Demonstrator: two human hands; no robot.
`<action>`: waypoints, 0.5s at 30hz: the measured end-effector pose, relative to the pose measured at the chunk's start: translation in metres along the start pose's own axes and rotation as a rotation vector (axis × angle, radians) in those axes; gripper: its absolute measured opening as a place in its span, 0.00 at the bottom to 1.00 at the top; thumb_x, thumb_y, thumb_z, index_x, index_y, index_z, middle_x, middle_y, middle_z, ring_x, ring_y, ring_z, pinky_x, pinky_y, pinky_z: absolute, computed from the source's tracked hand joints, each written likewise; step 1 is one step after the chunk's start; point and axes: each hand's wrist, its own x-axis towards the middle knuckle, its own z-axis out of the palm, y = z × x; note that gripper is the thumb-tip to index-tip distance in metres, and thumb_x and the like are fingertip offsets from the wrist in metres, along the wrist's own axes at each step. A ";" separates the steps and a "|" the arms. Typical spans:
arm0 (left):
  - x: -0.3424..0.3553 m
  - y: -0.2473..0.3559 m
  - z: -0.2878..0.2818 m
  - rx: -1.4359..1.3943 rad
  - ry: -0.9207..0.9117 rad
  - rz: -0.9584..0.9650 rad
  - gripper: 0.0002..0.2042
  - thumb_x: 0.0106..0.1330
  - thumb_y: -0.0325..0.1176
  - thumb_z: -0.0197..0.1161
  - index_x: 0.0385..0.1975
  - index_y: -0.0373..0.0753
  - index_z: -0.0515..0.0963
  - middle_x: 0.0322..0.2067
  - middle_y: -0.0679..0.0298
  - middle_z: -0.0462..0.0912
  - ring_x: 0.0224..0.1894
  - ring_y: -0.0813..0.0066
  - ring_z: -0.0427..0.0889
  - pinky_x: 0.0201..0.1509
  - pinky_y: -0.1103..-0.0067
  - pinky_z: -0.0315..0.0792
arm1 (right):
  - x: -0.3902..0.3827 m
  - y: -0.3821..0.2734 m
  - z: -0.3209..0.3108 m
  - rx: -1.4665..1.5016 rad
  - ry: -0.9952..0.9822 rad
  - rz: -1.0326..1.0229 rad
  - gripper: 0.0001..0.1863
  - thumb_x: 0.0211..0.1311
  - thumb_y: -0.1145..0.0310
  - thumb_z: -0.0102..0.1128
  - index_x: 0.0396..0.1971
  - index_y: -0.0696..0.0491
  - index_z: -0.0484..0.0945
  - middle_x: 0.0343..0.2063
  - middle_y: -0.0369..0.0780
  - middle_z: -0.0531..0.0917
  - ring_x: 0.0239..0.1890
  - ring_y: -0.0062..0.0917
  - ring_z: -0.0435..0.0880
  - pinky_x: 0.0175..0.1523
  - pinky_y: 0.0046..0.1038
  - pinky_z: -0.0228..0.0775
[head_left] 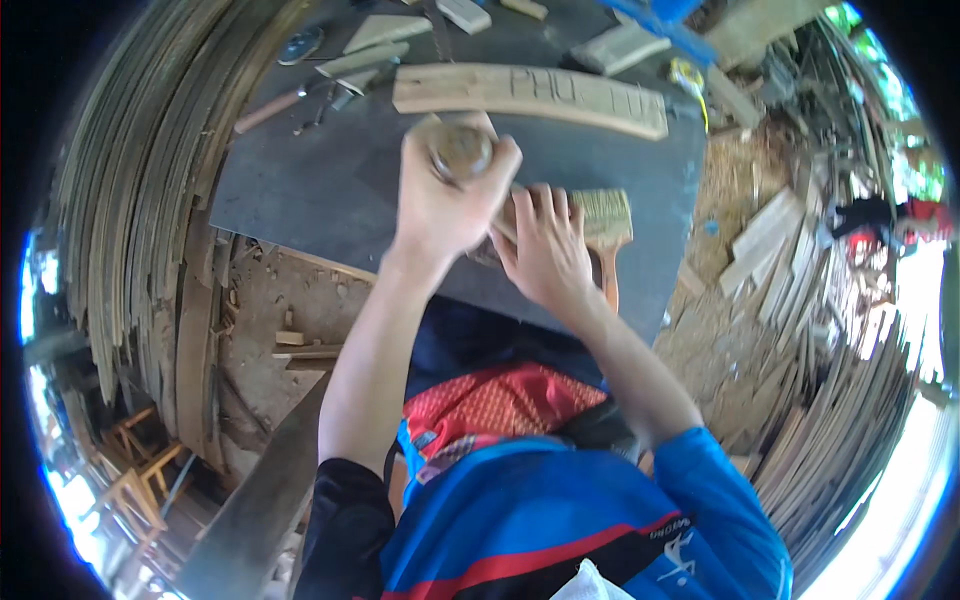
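Note:
My left hand [440, 195] is closed in a fist around a tool with a round wooden end [465, 152], seen end-on and blurred. The rest of this tool is hidden by the hand. Close on its right, my right hand [550, 245] lies with fingers stretched out over a brown piece of wood [507, 216], mostly covered by the hands. Just beyond the right hand lies a wide brush with pale bristles [603, 212] and a brown wooden handle. Both hands are over a dark tabletop [320, 200].
Across the far side lies a long pale board [530, 98] with hand-drawn letters. A hammer [270, 110] and wood offcuts [385, 33] are at the far left. A yellow tape measure [688, 75] sits at the far right corner. Stacked timber strips [140, 200] stand left; more planks [770, 240] lie right.

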 end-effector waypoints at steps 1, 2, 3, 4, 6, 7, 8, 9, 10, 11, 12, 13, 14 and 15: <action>0.004 0.001 0.000 -0.030 -0.022 -0.001 0.13 0.67 0.23 0.59 0.18 0.37 0.71 0.14 0.72 0.70 0.16 0.86 0.66 0.22 0.82 0.59 | 0.001 0.001 -0.001 0.000 -0.006 0.008 0.22 0.63 0.54 0.61 0.46 0.56 0.72 0.43 0.46 0.75 0.49 0.41 0.74 0.54 0.46 0.64; 0.007 0.001 -0.003 -0.061 -0.043 -0.002 0.13 0.68 0.23 0.59 0.19 0.37 0.71 0.13 0.72 0.69 0.15 0.86 0.66 0.21 0.82 0.59 | 0.002 -0.002 0.000 0.000 -0.010 0.017 0.21 0.63 0.54 0.61 0.45 0.56 0.72 0.43 0.46 0.75 0.49 0.40 0.74 0.53 0.46 0.64; 0.010 -0.003 -0.004 -0.069 -0.039 0.007 0.12 0.67 0.23 0.59 0.19 0.36 0.71 0.13 0.71 0.69 0.15 0.86 0.66 0.21 0.82 0.59 | 0.004 -0.003 0.000 -0.005 -0.008 0.018 0.21 0.63 0.54 0.61 0.45 0.56 0.72 0.43 0.46 0.75 0.49 0.40 0.74 0.53 0.46 0.65; 0.010 -0.007 -0.005 -0.093 -0.050 -0.007 0.12 0.67 0.23 0.59 0.20 0.37 0.72 0.13 0.71 0.69 0.15 0.86 0.66 0.21 0.82 0.60 | 0.004 -0.002 0.001 -0.002 0.000 0.024 0.21 0.63 0.54 0.61 0.44 0.56 0.73 0.42 0.45 0.75 0.48 0.39 0.74 0.52 0.46 0.65; 0.014 -0.010 -0.001 -0.079 -0.071 -0.009 0.11 0.67 0.24 0.60 0.20 0.37 0.72 0.13 0.71 0.69 0.14 0.85 0.66 0.21 0.82 0.61 | 0.001 -0.001 0.004 0.004 0.022 0.030 0.20 0.63 0.55 0.61 0.43 0.56 0.73 0.41 0.45 0.76 0.48 0.39 0.74 0.51 0.45 0.65; 0.017 -0.011 0.003 -0.051 -0.074 -0.028 0.11 0.67 0.24 0.61 0.20 0.37 0.72 0.13 0.71 0.69 0.14 0.85 0.66 0.21 0.82 0.61 | -0.001 -0.001 0.005 -0.001 0.039 0.031 0.19 0.63 0.55 0.61 0.43 0.56 0.73 0.41 0.45 0.76 0.48 0.39 0.74 0.51 0.45 0.65; 0.020 -0.010 0.009 -0.023 -0.078 -0.044 0.11 0.66 0.25 0.61 0.20 0.37 0.72 0.13 0.71 0.70 0.14 0.85 0.66 0.21 0.81 0.62 | -0.003 -0.001 0.004 0.013 0.008 0.061 0.20 0.63 0.55 0.62 0.44 0.56 0.73 0.42 0.45 0.76 0.49 0.39 0.74 0.52 0.45 0.65; 0.025 -0.008 0.015 0.002 -0.074 -0.052 0.11 0.66 0.26 0.62 0.20 0.37 0.72 0.13 0.71 0.70 0.14 0.86 0.66 0.20 0.81 0.62 | -0.001 0.000 0.002 0.023 -0.018 0.081 0.21 0.62 0.55 0.63 0.45 0.57 0.72 0.43 0.46 0.75 0.49 0.40 0.73 0.53 0.45 0.64; 0.028 -0.006 0.019 0.014 -0.063 -0.091 0.11 0.66 0.26 0.63 0.20 0.38 0.72 0.13 0.71 0.70 0.13 0.86 0.66 0.20 0.81 0.62 | 0.000 0.001 -0.001 0.031 -0.042 0.103 0.22 0.62 0.55 0.64 0.45 0.57 0.72 0.44 0.46 0.75 0.50 0.41 0.73 0.54 0.45 0.64; 0.030 -0.003 0.021 0.027 -0.054 -0.129 0.12 0.66 0.27 0.63 0.20 0.38 0.72 0.12 0.71 0.70 0.13 0.86 0.66 0.19 0.81 0.62 | -0.003 -0.003 -0.005 0.019 -0.065 0.128 0.22 0.62 0.54 0.62 0.44 0.57 0.73 0.44 0.46 0.75 0.50 0.41 0.73 0.53 0.45 0.64; 0.039 -0.003 0.027 0.025 -0.044 -0.153 0.12 0.65 0.27 0.64 0.20 0.39 0.72 0.12 0.71 0.70 0.13 0.86 0.67 0.19 0.81 0.63 | -0.003 -0.004 -0.005 -0.005 -0.045 0.129 0.23 0.63 0.53 0.61 0.44 0.57 0.73 0.44 0.47 0.75 0.50 0.41 0.73 0.53 0.45 0.64; 0.045 -0.008 0.027 -0.017 -0.026 -0.182 0.11 0.65 0.27 0.65 0.20 0.40 0.72 0.12 0.71 0.70 0.12 0.85 0.66 0.17 0.81 0.62 | -0.002 -0.005 -0.005 -0.003 -0.012 0.115 0.22 0.62 0.54 0.61 0.43 0.57 0.73 0.43 0.46 0.75 0.49 0.40 0.73 0.53 0.44 0.64; 0.048 -0.012 0.028 -0.080 0.007 -0.207 0.11 0.64 0.27 0.65 0.20 0.40 0.72 0.12 0.72 0.69 0.11 0.85 0.66 0.17 0.81 0.62 | -0.002 -0.006 -0.004 -0.004 0.020 0.096 0.21 0.61 0.54 0.61 0.42 0.57 0.74 0.42 0.46 0.76 0.49 0.38 0.74 0.52 0.44 0.63; 0.051 -0.019 0.024 -0.042 0.010 -0.212 0.12 0.64 0.27 0.65 0.20 0.40 0.72 0.12 0.72 0.69 0.11 0.84 0.66 0.16 0.80 0.62 | 0.000 -0.007 0.000 0.007 0.033 0.087 0.21 0.61 0.54 0.61 0.43 0.58 0.74 0.42 0.46 0.76 0.49 0.39 0.74 0.53 0.43 0.63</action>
